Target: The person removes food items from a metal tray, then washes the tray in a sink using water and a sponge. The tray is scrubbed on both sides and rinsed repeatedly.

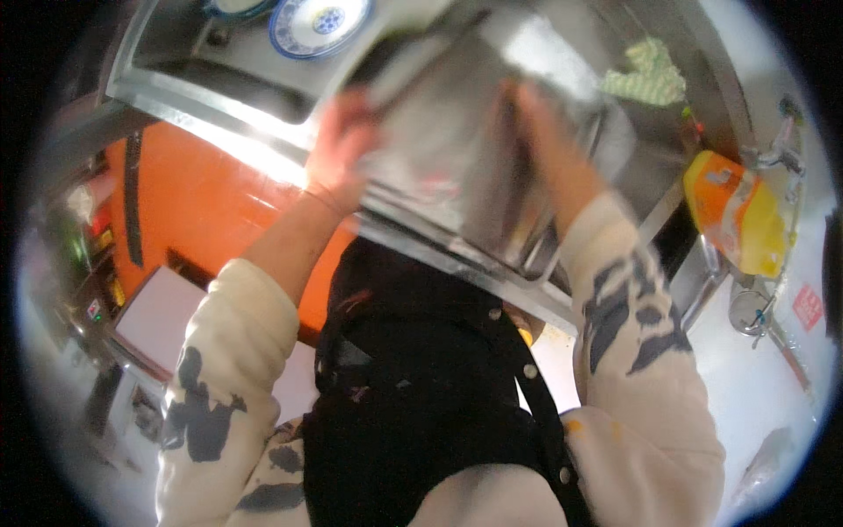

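Both of my hands are over a steel sink, and motion blurs them. My left hand is at the left edge of a large shiny metal tray or pan; its fingers seem to touch the rim, but the blur hides the grip. At the tray's right side is my right hand, its fingers too smeared to read. A blue-and-white patterned plate lies in the left basin beyond my left hand. Past my right hand, a pale green checked cloth lies towards the back right of the sink.
A yellow-and-orange plastic bottle or pouch is at the right, near a metal tap. The steel counter edge runs in front of my body, above an orange panel. A blue-rimmed bowl sits at the top left.
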